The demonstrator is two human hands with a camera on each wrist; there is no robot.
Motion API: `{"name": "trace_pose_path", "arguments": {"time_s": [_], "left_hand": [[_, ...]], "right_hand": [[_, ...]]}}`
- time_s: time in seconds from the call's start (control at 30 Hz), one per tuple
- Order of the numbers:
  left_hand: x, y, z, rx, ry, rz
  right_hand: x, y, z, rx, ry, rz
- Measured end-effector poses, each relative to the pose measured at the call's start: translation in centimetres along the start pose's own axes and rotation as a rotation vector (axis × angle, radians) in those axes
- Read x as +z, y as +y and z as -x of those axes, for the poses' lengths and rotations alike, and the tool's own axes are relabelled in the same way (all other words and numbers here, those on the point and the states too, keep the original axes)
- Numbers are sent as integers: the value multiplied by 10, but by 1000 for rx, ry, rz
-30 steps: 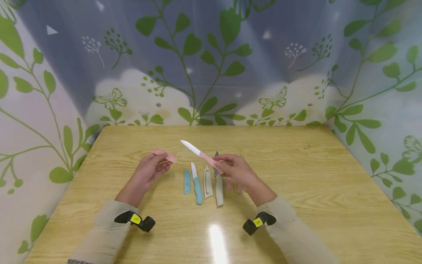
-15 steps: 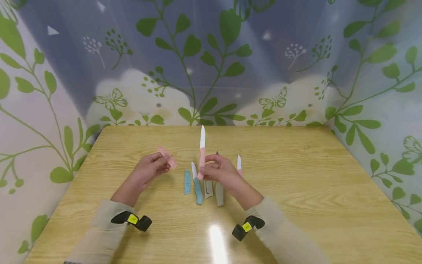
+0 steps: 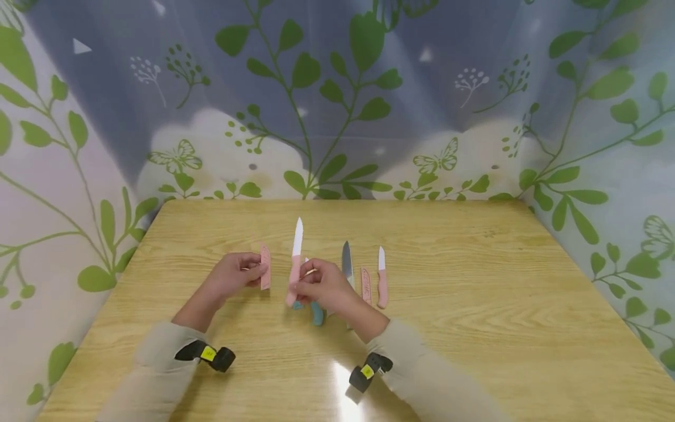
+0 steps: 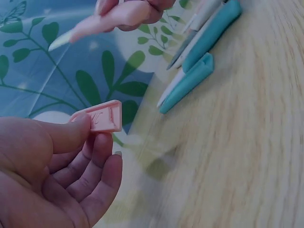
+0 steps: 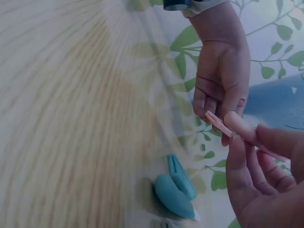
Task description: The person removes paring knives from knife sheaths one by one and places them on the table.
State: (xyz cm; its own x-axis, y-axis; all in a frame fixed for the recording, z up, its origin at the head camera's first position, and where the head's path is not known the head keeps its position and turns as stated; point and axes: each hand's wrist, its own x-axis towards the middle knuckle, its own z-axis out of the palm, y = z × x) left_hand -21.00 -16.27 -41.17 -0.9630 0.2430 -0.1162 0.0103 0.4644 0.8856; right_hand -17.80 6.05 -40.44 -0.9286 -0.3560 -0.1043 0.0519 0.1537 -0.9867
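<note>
My left hand [image 3: 232,275] pinches a pink knife sheath [image 3: 265,268] between thumb and fingers, held upright above the table. In the left wrist view the sheath's [image 4: 108,118] open end faces away from the palm. My right hand [image 3: 324,284] grips a pink-handled paring knife [image 3: 293,275] by its handle, its white blade pointing up and away. The knife stands a short gap to the right of the sheath. Beneath the right hand lie a blue-handled knife [image 3: 317,315] and a blue sheath [image 4: 187,84], both partly hidden in the head view.
Right of my right hand on the wooden table [image 3: 474,305] lie a larger knife with a grey blade [image 3: 347,258], a second pink sheath [image 3: 366,285] and a second pink-handled knife [image 3: 382,287]. A leaf-patterned curtain [image 3: 337,99] surrounds the table's back and sides.
My right hand has moved left with the pink knife, turning its blade from slanting left to nearly upright. The left hand has turned the pink sheath from slanted to upright.
</note>
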Motion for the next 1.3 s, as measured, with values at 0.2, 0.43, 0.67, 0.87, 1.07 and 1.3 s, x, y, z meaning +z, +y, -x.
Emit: {"name": "trace_pose_path", "arguments": {"time_s": [0.2, 0.43, 0.67, 0.87, 1.07, 1.3], "left_hand": [[9, -5, -5, -76, 13, -14], [12, -7, -4, -109, 29, -49], [12, -5, -2, -115, 29, -118], [12, -5, -1, -108, 26, -220], [13, -6, 0, -91, 19, -325], [12, -5, 3, -87, 26, -447]], "right_hand": [[8, 8, 0, -13, 81, 234], [17, 9, 0, -20, 105, 307], [21, 9, 0, -14, 97, 348], [26, 9, 0, 10, 69, 365], [32, 8, 0, 35, 75, 356], [38, 6, -2, 73, 74, 414]]}}
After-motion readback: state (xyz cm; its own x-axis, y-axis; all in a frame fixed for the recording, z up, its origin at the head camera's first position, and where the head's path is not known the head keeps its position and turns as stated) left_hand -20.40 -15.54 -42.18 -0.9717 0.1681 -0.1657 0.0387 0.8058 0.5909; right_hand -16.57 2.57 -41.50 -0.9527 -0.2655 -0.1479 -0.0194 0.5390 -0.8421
